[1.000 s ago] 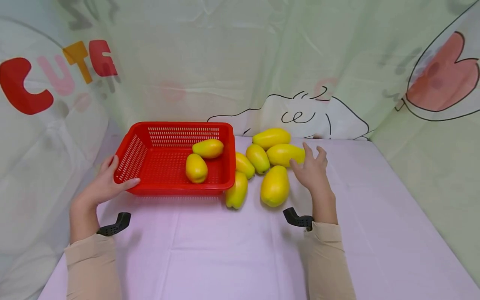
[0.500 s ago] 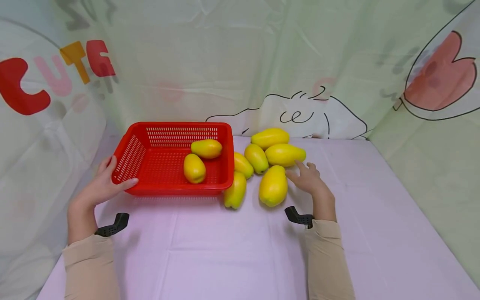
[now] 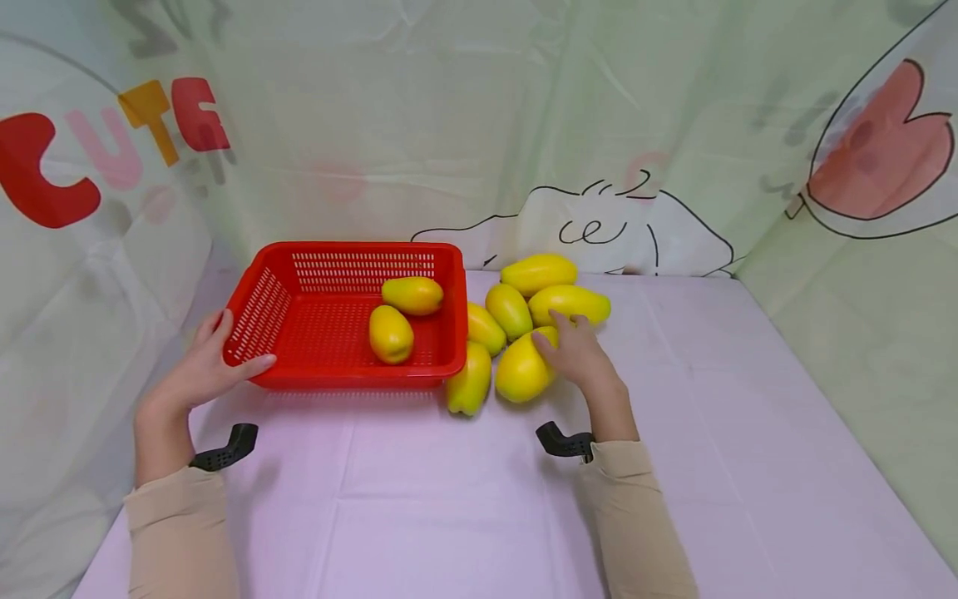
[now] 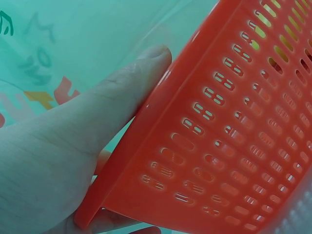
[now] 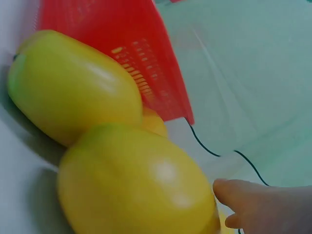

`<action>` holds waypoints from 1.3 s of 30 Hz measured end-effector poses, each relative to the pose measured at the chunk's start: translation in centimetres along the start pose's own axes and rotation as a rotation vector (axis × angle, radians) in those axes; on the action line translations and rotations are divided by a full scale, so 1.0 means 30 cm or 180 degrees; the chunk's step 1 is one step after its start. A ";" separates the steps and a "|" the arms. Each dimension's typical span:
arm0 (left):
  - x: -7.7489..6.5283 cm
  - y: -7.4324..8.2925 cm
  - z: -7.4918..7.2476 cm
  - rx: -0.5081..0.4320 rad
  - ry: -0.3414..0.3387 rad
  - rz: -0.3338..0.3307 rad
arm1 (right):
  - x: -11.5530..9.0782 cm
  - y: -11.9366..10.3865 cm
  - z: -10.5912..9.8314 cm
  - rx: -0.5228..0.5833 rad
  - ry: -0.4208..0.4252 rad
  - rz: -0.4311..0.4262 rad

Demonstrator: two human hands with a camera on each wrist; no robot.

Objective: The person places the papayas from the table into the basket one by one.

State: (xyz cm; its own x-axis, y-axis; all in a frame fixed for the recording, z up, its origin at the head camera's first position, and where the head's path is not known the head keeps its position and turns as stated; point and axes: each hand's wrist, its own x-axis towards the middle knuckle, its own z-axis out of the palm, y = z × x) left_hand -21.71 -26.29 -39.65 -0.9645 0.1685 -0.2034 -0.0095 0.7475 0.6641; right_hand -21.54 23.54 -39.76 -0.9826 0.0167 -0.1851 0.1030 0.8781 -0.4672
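Note:
My left hand (image 3: 198, 366) grips the left end of a red plastic basket (image 3: 359, 381), thumb over its rim in the left wrist view. Two yellow papayas (image 3: 391, 335) lie inside, toward its right end. My right hand (image 3: 580, 353) is at the right side of a large yellow papaya (image 3: 521, 372) on the table, fingers spread and thumb against it. In the right wrist view that papaya (image 5: 136, 180) sits against a greener papaya (image 5: 73, 83), beside the basket wall. My right fingertips overlap another long papaya (image 3: 572, 304) behind it.
More papayas (image 3: 509, 312) lie clustered right of the basket, one of them (image 3: 539, 274) at the back edge by the printed curtain (image 3: 479, 125). A pale cloth covers the table (image 3: 441, 516). Each wrist wears a black camera mount (image 3: 565, 441).
My right hand has come down and moved left onto the large papaya, which has shifted left toward the one beside the basket. My left hand has stayed on the basket.

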 end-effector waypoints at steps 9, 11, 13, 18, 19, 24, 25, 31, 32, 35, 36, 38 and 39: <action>0.000 0.000 -0.003 -0.0015 0.0001 0.0025 | 0.009 -0.068 0.070 -0.0033 0.0051 -0.0158; 0.000 0.002 -0.003 -0.0014 0.0008 0.0036 | 0.009 -0.079 0.081 -0.0052 0.0068 -0.0147; 0.001 0.003 -0.003 -0.0014 0.0017 0.0051 | 0.009 -0.087 0.091 -0.0089 0.0076 -0.0147; 0.000 0.003 -0.002 -0.0041 0.0043 0.0085 | 0.006 -0.097 0.115 -0.0077 0.0031 -0.0139; 0.000 0.003 -0.002 -0.0042 0.0050 0.0090 | 0.005 -0.098 0.118 -0.0051 0.0010 -0.0131; 0.000 -0.003 -0.002 -0.0057 0.0099 0.0117 | 0.002 -0.099 0.124 0.0019 -0.0154 -0.0083; 0.002 -0.003 -0.002 -0.0067 0.0110 0.0127 | 0.001 -0.098 0.123 0.0031 -0.0190 -0.0062; 0.003 -0.006 -0.002 -0.0070 0.0107 0.0133 | 0.003 -0.098 0.124 0.0057 -0.0227 -0.0019; 0.002 -0.005 -0.002 -0.0061 0.0099 0.0125 | 0.002 -0.099 0.124 0.0054 -0.0218 -0.0012; 0.000 -0.004 -0.003 -0.0052 0.0081 0.0107 | -0.001 -0.103 0.122 0.0088 -0.0216 0.0018; 0.000 -0.004 -0.002 -0.0051 0.0081 0.0100 | -0.001 -0.102 0.122 0.0098 -0.0221 0.0030; 0.001 -0.004 -0.001 -0.0061 0.0085 0.0103 | -0.002 -0.101 0.118 0.0108 -0.0226 0.0033; 0.001 -0.005 0.000 -0.0064 0.0088 0.0103 | -0.001 -0.099 0.117 0.0114 -0.0227 0.0028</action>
State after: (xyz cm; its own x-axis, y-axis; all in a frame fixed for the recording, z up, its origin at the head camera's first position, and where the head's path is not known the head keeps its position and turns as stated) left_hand -21.74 -26.38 -39.75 -0.9713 0.1745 -0.1617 0.0170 0.7289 0.6844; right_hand -21.28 19.26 -41.42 -0.9682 -0.0107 -0.2499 0.1184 0.8604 -0.4957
